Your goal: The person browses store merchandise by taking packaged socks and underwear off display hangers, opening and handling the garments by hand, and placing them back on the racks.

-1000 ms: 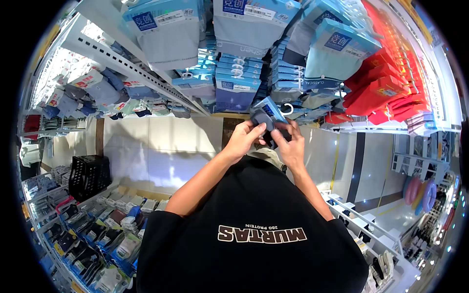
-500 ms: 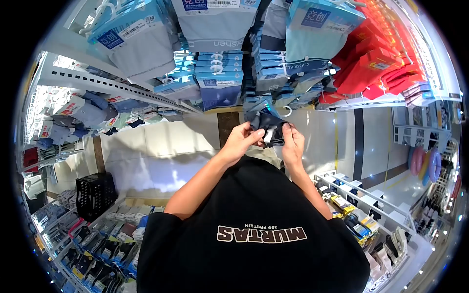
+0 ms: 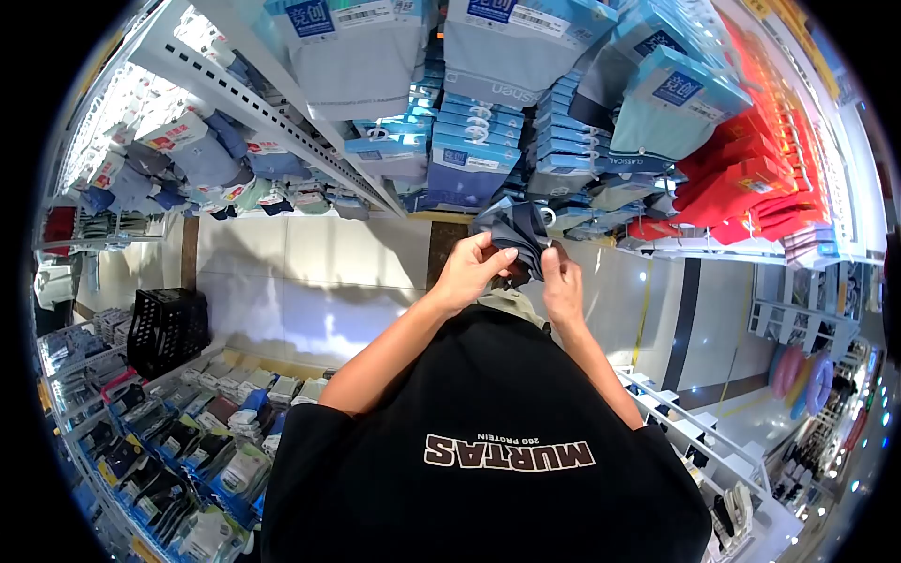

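A dark grey folded garment (image 3: 522,231) on a blue card with a white hanger hook is held up in front of my chest. My left hand (image 3: 475,269) is closed on its left edge, thumb on top of the fabric. At its right edge, the fingers of my right hand (image 3: 561,281) pinch the cloth below the hook. Just beyond the garment hang rows of similar blue-carded packs (image 3: 474,155), with larger grey ones (image 3: 521,56) above them.
Red garments (image 3: 741,178) hang at the upper right. A perforated white rail (image 3: 272,122) slants across the upper left. A black basket (image 3: 169,328) stands at the left, near a display of packed socks (image 3: 178,432). A white rack (image 3: 713,432) is at the lower right.
The garment's dark fabric has been turned and now shows in loose folds between my hands. The shelves have shifted back to the right and down in view since the middle frame.
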`<action>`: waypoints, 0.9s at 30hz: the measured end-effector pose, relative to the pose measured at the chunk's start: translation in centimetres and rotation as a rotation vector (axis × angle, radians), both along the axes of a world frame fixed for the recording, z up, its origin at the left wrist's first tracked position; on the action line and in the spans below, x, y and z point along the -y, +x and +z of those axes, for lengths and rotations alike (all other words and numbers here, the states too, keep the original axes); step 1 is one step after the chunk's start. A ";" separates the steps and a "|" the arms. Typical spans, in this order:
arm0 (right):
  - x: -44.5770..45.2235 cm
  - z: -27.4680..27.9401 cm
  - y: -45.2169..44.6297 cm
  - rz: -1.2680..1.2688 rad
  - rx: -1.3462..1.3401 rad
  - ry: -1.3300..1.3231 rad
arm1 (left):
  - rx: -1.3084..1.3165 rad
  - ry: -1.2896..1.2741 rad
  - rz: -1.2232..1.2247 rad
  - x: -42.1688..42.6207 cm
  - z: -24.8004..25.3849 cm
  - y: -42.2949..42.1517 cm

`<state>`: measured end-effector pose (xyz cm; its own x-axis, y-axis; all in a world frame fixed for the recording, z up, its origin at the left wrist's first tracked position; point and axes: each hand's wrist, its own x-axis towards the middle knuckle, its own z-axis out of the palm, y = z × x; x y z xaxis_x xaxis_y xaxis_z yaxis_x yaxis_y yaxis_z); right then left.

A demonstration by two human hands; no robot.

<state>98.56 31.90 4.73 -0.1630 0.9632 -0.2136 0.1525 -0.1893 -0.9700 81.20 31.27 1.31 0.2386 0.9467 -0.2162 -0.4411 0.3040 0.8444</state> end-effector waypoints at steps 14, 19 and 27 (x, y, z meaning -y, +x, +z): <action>0.8 -2.7 0.2 -0.162 0.027 -0.032 | -0.271 0.095 -0.200 1.6 -1.2 -0.5; 1.1 -2.4 0.5 -0.151 0.231 0.079 | -0.290 -0.005 -0.041 0.9 -2.2 0.8; 1.1 -2.6 0.1 -0.167 0.219 0.197 | -0.248 -0.157 0.052 0.1 -1.1 1.2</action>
<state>98.64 30.83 2.11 0.0295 0.9990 -0.0330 0.3439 -0.0411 -0.9381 82.35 31.21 0.23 0.1125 0.9068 -0.4063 -0.2454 0.4215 0.8730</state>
